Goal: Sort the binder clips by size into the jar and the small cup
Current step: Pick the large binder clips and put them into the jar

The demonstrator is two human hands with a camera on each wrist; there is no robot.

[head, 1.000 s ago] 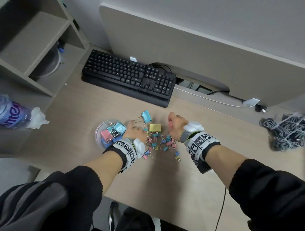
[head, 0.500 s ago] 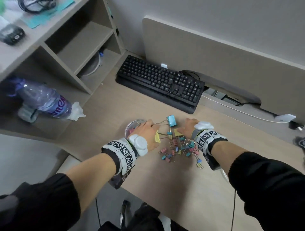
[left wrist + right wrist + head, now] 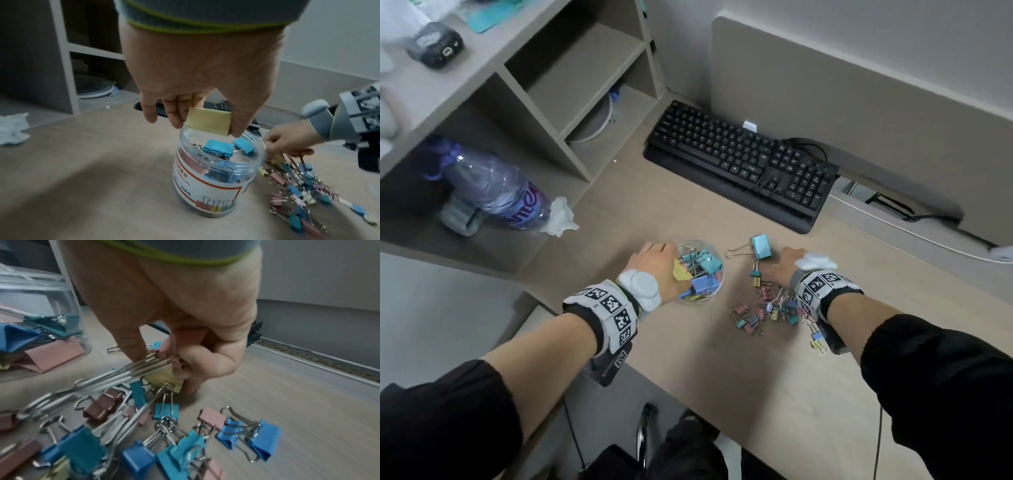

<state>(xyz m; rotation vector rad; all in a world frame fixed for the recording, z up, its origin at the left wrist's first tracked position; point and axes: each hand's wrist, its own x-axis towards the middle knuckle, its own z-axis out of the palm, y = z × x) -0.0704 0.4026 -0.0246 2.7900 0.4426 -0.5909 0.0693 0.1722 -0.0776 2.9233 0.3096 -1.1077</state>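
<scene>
Leftward from the loose pile (image 3: 774,308) on the bench (image 3: 774,394), the left hand (image 3: 197,78) has carried a large yellow binder clip (image 3: 208,121), pinched between thumb and fingers, over the clear jar (image 3: 218,177); release seems next. Meanwhile the right hand (image 3: 185,337) pinches the wire handles of another yellow clip (image 3: 164,381).

Jar (image 3: 717,284) mouth open; clip pile (image 3: 770,308) just right; keyboard (image 3: 743,164) beyond.

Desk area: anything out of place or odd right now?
Only the water bottle, lying on its side on the low shelf with crumpled tissue at its mouth. Loose small clips are just the unsorted pile.
</scene>
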